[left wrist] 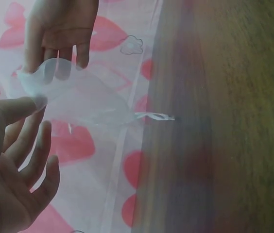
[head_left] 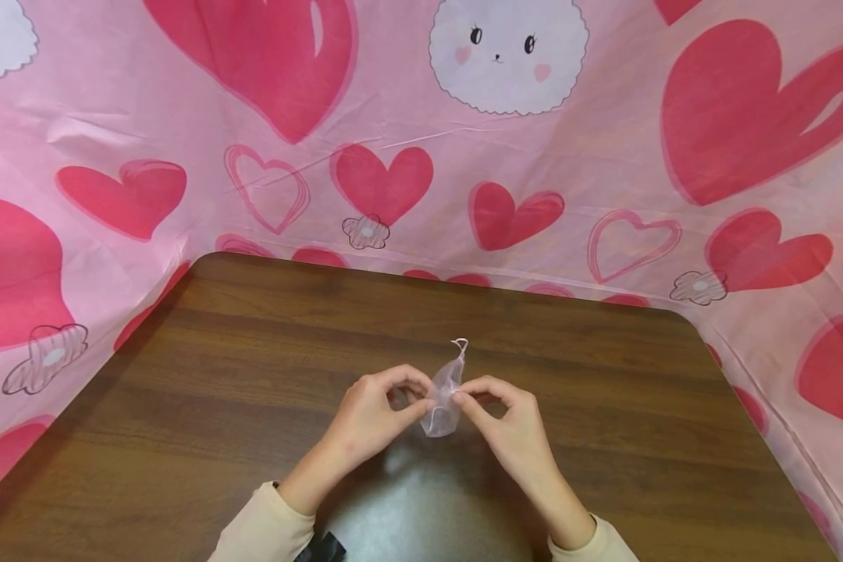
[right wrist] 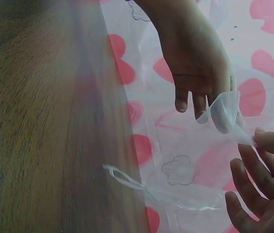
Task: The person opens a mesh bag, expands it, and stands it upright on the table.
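A small sheer white mesh pouch (head_left: 441, 419) is held between both hands above the wooden table. My left hand (head_left: 374, 410) pinches one side of it between thumb and forefinger. From the other side, my right hand (head_left: 511, 421) pinches the mesh the same way. A thin white cord loop (head_left: 460, 343) sticks out from the far end of the pouch. In the left wrist view the mesh (left wrist: 86, 97) spreads wide and see-through between the hands. The right wrist view shows the mesh (right wrist: 224, 109) pulled up around the left fingertips. No contents are visible through it.
Brown wood-grain table (head_left: 253, 343) lies under the hands, its rounded far corners against a pink heart-print cloth (head_left: 393, 94) that hangs behind and at both sides. A black object (head_left: 323, 548) shows by the left sleeve.
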`<move>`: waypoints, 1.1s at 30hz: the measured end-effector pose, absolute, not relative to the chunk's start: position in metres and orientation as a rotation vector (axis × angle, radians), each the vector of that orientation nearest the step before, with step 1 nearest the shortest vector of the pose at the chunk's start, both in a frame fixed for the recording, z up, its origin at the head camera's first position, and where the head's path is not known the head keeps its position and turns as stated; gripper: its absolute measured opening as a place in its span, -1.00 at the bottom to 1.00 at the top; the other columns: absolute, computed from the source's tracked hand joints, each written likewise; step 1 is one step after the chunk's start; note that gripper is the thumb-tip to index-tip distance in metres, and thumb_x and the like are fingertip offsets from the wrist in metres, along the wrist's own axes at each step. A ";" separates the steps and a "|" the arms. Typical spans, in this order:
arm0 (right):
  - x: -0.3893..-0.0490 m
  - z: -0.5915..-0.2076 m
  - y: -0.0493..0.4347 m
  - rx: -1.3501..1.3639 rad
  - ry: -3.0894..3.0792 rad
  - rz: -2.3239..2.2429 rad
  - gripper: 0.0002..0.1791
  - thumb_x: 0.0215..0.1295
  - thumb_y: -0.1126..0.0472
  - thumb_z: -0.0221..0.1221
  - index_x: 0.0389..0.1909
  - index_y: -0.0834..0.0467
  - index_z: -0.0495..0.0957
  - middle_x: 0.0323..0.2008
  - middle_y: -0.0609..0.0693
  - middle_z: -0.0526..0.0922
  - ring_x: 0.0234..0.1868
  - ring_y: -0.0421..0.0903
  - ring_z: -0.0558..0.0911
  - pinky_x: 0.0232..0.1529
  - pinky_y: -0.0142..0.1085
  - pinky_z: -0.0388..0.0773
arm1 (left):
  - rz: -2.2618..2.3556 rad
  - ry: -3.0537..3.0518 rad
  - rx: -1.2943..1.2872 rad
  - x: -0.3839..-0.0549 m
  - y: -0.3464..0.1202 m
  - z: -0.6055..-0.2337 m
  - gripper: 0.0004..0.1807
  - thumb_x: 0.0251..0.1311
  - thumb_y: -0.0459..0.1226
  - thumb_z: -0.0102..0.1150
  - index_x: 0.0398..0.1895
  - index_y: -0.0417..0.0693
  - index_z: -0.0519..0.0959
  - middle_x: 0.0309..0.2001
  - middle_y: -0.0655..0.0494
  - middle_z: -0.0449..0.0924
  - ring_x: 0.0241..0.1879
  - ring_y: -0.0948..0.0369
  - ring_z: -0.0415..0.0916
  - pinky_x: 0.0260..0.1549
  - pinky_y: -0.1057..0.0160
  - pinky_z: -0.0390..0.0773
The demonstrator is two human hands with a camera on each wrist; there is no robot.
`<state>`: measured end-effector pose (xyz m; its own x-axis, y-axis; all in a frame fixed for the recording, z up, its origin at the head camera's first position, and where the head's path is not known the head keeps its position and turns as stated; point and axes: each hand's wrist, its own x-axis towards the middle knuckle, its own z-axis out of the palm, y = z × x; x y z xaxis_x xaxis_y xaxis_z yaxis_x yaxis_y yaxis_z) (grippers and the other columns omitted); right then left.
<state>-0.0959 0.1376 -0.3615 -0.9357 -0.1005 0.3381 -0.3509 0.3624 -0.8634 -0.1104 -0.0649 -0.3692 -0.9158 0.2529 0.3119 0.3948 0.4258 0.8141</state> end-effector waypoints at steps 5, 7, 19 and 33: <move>-0.096 -0.361 0.138 0.399 -2.391 1.599 -0.94 0.16 0.23 0.41 -0.38 0.05 0.71 -0.42 -0.21 0.70 -0.36 -0.18 0.62 -0.18 -0.21 0.51 | -1.531 -2.543 -0.588 -0.111 -0.066 -0.369 -0.83 0.13 -0.15 0.44 -0.22 0.24 0.67 -0.40 0.48 0.62 -0.38 0.43 0.53 -0.28 0.27 0.50; -0.096 -0.362 0.138 0.403 -2.388 1.600 -0.93 0.15 0.24 0.42 -0.39 0.04 0.71 -0.43 -0.20 0.70 -0.36 -0.18 0.62 -0.19 -0.24 0.51 | -1.534 -2.549 -0.584 -0.110 -0.066 -0.368 -0.83 0.15 -0.08 0.41 -0.19 0.25 0.69 -0.36 0.47 0.64 -0.36 0.39 0.53 -0.28 0.24 0.51; -0.097 -0.365 0.135 0.524 -2.344 1.579 -0.86 0.08 0.41 0.41 -0.42 0.11 0.71 -0.42 -0.10 0.72 -0.35 -0.19 0.63 -0.25 -0.22 0.56 | -1.486 -2.457 -0.657 -0.111 -0.065 -0.368 -0.92 0.14 -0.14 0.43 -0.32 0.15 0.75 -0.43 0.47 0.58 -0.36 0.40 0.50 -0.33 0.24 0.53; -0.098 -0.365 0.136 0.482 -2.330 1.558 -0.83 0.11 0.38 0.41 -0.33 0.06 0.72 -0.41 -0.17 0.70 -0.36 -0.20 0.61 -0.27 -0.19 0.55 | -1.520 -2.421 -0.571 -0.111 -0.066 -0.366 -0.85 0.06 -0.26 0.49 -0.32 0.16 0.71 -0.44 0.46 0.65 -0.41 0.44 0.55 -0.34 0.16 0.54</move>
<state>-0.0977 0.1363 -0.3653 -0.8998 -0.1106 0.4222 -0.4324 0.3569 -0.8281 -0.1110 -0.0655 -0.3664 -0.8987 0.2045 0.3881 0.4384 0.3874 0.8110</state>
